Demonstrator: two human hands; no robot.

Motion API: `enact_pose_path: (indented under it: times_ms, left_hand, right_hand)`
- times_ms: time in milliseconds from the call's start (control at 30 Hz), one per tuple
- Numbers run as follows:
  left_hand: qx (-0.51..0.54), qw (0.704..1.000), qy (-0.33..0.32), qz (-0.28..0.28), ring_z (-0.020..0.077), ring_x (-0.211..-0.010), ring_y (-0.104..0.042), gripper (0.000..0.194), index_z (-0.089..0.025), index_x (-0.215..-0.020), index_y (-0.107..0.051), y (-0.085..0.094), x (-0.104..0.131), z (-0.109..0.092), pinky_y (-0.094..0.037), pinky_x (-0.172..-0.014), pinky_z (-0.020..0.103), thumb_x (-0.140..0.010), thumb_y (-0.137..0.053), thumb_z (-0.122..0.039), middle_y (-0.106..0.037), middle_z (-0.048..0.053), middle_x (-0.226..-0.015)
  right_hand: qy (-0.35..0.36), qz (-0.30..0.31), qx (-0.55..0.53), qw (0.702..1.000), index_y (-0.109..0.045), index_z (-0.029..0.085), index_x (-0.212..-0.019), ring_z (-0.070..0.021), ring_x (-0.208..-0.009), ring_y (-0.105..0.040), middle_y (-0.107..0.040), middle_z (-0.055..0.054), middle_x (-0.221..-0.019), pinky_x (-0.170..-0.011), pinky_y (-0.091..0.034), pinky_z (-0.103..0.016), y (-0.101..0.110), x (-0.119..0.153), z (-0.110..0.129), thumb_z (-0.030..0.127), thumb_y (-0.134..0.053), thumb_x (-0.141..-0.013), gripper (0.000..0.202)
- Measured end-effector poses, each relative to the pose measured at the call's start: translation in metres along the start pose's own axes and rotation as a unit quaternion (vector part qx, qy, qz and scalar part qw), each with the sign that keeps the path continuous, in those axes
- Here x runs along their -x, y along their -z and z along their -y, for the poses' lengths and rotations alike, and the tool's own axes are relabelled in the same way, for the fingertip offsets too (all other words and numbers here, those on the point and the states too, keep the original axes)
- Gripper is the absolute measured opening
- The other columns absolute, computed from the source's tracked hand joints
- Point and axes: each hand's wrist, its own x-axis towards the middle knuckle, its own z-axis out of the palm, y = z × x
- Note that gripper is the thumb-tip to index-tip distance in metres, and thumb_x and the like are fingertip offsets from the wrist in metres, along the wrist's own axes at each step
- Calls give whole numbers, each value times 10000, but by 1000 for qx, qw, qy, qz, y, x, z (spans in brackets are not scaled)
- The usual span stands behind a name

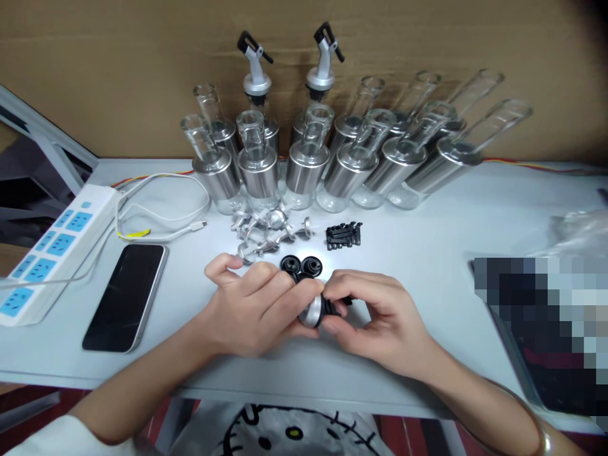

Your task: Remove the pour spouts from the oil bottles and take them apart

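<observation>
My left hand (256, 307) is closed around a silver pourer spout (311, 312), whose round base shows between the fingers. At that base sits a black ribbed stopper (329, 309), pinched by the fingertips of my right hand (380, 316). The rest of the spout is hidden inside my left hand. Just beyond my hands lie several black round stoppers (312, 266), partly covered by my left fingers. Farther back is a pile of loose silver pourer spouts (266, 235). A cluster of small black levers (342, 235) lies to its right.
Rows of glass bottles (306, 170) with steel sleeves stand along the cardboard backing; two carry fitted pourers (320, 73). On the left are a power strip (57, 253), a white cable (161, 177) and a phone (126, 297). A dark, partly pixelated object (522, 342) lies at right.
</observation>
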Motion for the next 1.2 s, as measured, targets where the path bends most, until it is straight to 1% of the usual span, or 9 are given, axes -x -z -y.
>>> enact_pose_path:
  times_ms: [167,300,467,733,867,1033,1200]
  left_hand:
    - [-4,1000,-2,4,167,-660,-441,390,-128,-1000,-579,1,0,1,-231,-647,350,-1027,-293,-392,-558,-9,-629]
    - [-4,1000,7,2,170,-653,-444,386,-132,-1009,-578,1,1,1,-230,-635,352,-1023,-298,-398,-567,-6,-628]
    - [1,1000,20,-1,172,-644,-443,383,-138,-1006,-579,0,2,0,-222,-636,357,-1018,-304,-405,-577,-8,-628]
    - [36,998,30,33,168,-649,-445,391,-123,-1008,-557,3,0,1,-233,-658,362,-1023,-295,-413,-612,0,-658]
    - [45,997,43,49,161,-636,-454,397,-130,-1009,-553,2,0,1,-208,-659,364,-1021,-291,-429,-631,-4,-673]
    - [61,994,60,68,156,-624,-463,405,-130,-1000,-556,1,-1,3,-170,-655,356,-1017,-296,-440,-619,-15,-656]
    - [85,991,73,71,170,-657,-471,398,-137,-1011,-553,0,1,4,-176,-677,360,-1010,-303,-447,-636,14,-692]
  right_hand:
    - [51,-4,34,998,-550,194,-796,-119,-614,-497,-553,10,-681,-549,-402,-248,-2,-1,-2,223,-622,-857,98]
    - [81,-6,69,994,-534,193,-832,-128,-628,-499,-575,-4,-704,-551,-406,-263,-1,-2,-2,225,-607,-874,90]
    - [122,4,145,982,-523,197,-861,-144,-645,-511,-617,-20,-725,-574,-422,-291,2,-3,0,239,-584,-903,85]
    - [180,10,253,950,-537,189,-886,-166,-688,-538,-656,-36,-745,-617,-463,-309,7,0,-2,226,-569,-919,59]
    - [217,-3,298,930,-561,169,-916,-173,-705,-557,-669,-45,-752,-612,-476,-309,8,0,-5,195,-595,-900,46]
    - [249,-5,354,901,-587,159,-925,-173,-713,-582,-688,-45,-764,-600,-468,-313,10,1,-6,174,-575,-914,23]
    - [280,-13,394,876,-603,146,-885,-157,-715,-578,-697,-28,-749,-616,-464,-315,10,2,-2,90,-585,-884,59]
